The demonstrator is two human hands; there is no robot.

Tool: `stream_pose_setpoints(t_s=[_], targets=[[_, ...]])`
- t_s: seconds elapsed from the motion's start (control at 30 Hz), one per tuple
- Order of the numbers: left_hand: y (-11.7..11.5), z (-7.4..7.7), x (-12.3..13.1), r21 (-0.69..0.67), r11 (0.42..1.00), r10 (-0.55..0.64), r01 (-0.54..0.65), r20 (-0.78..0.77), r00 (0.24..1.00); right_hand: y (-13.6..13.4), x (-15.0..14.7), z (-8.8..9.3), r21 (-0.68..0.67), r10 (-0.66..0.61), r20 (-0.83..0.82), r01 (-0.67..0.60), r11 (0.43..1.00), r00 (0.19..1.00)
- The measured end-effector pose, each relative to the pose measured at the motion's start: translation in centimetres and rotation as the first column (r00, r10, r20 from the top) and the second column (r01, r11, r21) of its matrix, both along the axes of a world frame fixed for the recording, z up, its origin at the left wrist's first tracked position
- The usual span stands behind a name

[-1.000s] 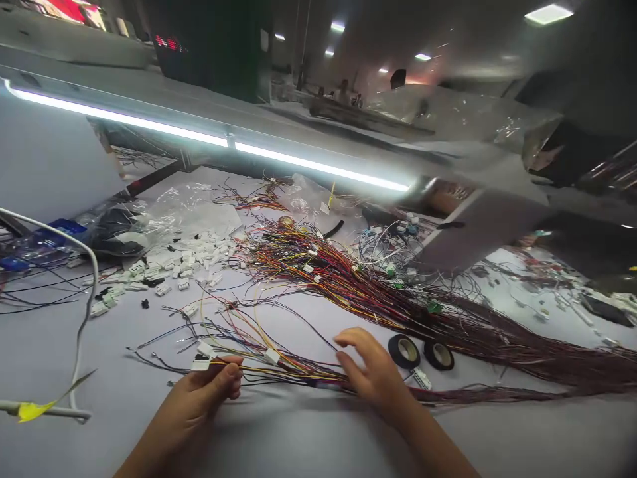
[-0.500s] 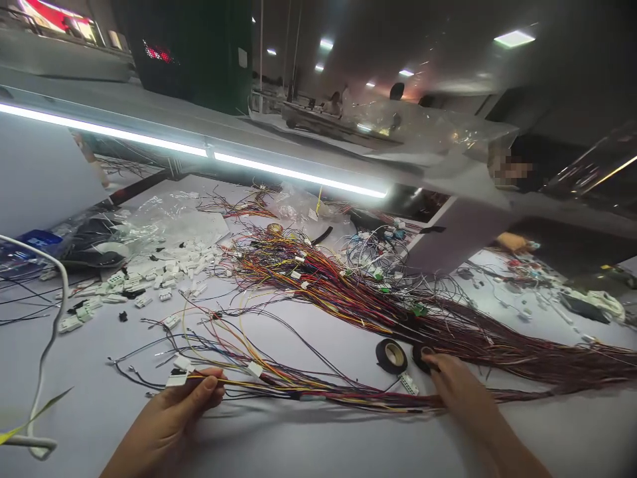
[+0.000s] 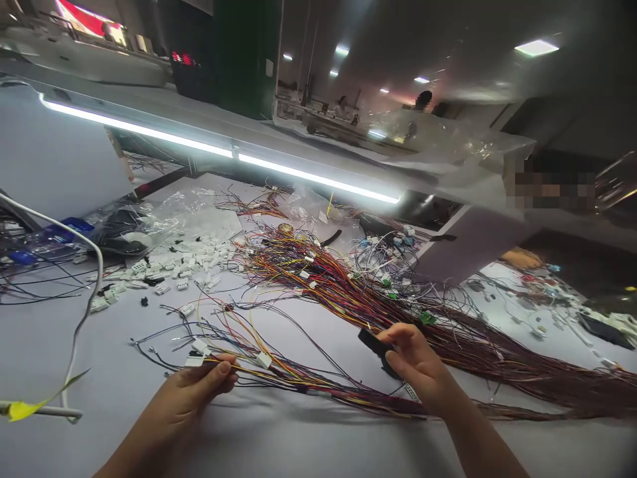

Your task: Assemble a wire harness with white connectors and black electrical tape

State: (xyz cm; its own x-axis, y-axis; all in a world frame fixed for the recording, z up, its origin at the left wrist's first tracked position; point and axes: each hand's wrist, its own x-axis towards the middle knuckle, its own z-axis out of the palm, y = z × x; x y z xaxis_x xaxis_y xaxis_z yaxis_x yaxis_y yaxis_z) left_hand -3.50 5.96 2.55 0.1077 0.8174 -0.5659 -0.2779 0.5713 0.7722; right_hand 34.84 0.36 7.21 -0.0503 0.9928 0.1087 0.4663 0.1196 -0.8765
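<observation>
While the left hand pinches wires just beside a connector, the right hand grips tape, apart from those wires; beyond both, a heap. Step, I judge: readying tape. Next move calls for steady pinch, free tape end.

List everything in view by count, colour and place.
near wires: many, mixed colours, table front
wire heap: many, mostly dark red, centre rightward
tape roll: at least one, black, in hand
loose connectors: many, mostly white, table left
plastic bags: several, clear, table back
cable: one, white, left edge
light tubes: two, white, above table
ceiling lights: several, white, top
table: one, white, below
co-worker's hand: one, bare, right
left hand: one, bare, lower left, pinching near wires
right hand: one, bare, centre-right, holding tape roll
</observation>
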Motion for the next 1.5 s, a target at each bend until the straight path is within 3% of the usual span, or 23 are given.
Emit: stream_pose_setpoints(t_s=[0.17, 0.23, 0.33, 0.47, 0.6, 0.77, 0.83, 0.93, 1.0, 1.07, 1.2, 1.33, 1.37, 1.4, 1.5], targets=[[-0.6, 1.0, 0.5, 0.114, 0.989, -0.085, 0.094, -0.08, 0.993, 4.0, -7.6, 1.7, 0.007, 0.302, -0.054, -0.302, 0.953, 0.952], [-0.6, 1.2, 0.5, 0.133, 0.986, -0.089, 0.099, -0.083, 0.993, 5.0, -10.7, 2.4, 0.006, 0.434, 0.008, -0.434, 0.901, 0.901], [-0.6, 1.3, 0.4, 0.156, 0.98, -0.115, 0.122, -0.052, 0.992, 6.5, -14.7, 3.6, 0.064, 0.602, 0.202, -0.624, 0.779, 0.772], [-0.7, 1.9, 0.3, 0.215, 0.956, -0.195, 0.201, -0.052, 0.979, 8.3, -17.9, 4.0, 0.093, 0.658, 0.411, -0.747, 0.658, 0.631], [-1.0, 2.7, 0.3, 0.268, 0.936, -0.21, 0.228, -0.097, 0.973, 9.4, -18.8, 3.6, 0.045, 0.652, 0.498, -0.768, 0.638, 0.571], [-1.3, 2.5, 0.3, 0.253, 0.941, -0.201, 0.227, -0.124, 0.972, 10.5, -18.8, 2.7, 0.052, 0.684, 0.472, -0.792, 0.608, 0.556], [-1.4, 2.2, 0.4, 0.244, 0.952, -0.16, 0.183, -0.112, 0.981, 10.4, -18.8, 2.1, 0.12, 0.639, 0.474, -0.763, 0.635, 0.606], [-1.6, 1.7, 0.9, 0.232, 0.97, -0.051, 0.067, -0.074, 0.996, 8.9, -19.1, 0.6, 0.261, 0.388, 0.517, -0.572, 0.778, 0.763], [-1.7, 1.4, 1.3, 0.221, 0.975, 0.003, 0.009, -0.057, 0.998, 7.2, -19.5, -0.7, 0.31, 0.228, 0.548, -0.449, 0.838, 0.805], [-1.8, 1.3, 1.5, 0.229, 0.973, 0.016, 0.0, -0.07, 0.997, 5.6, -20.0, -1.9, 0.321, 0.171, 0.538, -0.388, 0.864, 0.825], [-1.7, 1.6, 1.4, 0.431, 0.899, 0.023, 0.075, -0.217, 0.976, 4.0, -20.5, -3.4, 0.247, 0.211, 0.337, -0.303, 0.921, 0.918], [-0.8, 2.0, 1.0, 0.653, 0.692, -0.028, 0.307, -0.4, 0.916, 4.0, -20.4, -3.5, 0.132, 0.244, 0.15, -0.264, 0.956, 0.958], [-0.5, 2.1, 1.0, 0.661, 0.67, -0.063, 0.338, -0.402, 0.913, 4.0, -20.3, -3.4, 0.1, 0.246, 0.099, -0.255, 0.962, 0.964], [-0.3, 2.2, 1.1, 0.651, 0.672, -0.097, 0.353, -0.395, 0.913, 4.0, -20.1, -3.4, 0.06, 0.248, 0.039, -0.25, 0.966, 0.968], [0.1, 2.6, 1.5, 0.575, 0.75, -0.163, 0.326, -0.318, 0.934, 4.0, -19.2, -3.3, -0.036, 0.259, -0.13, -0.266, 0.963, 0.957]])
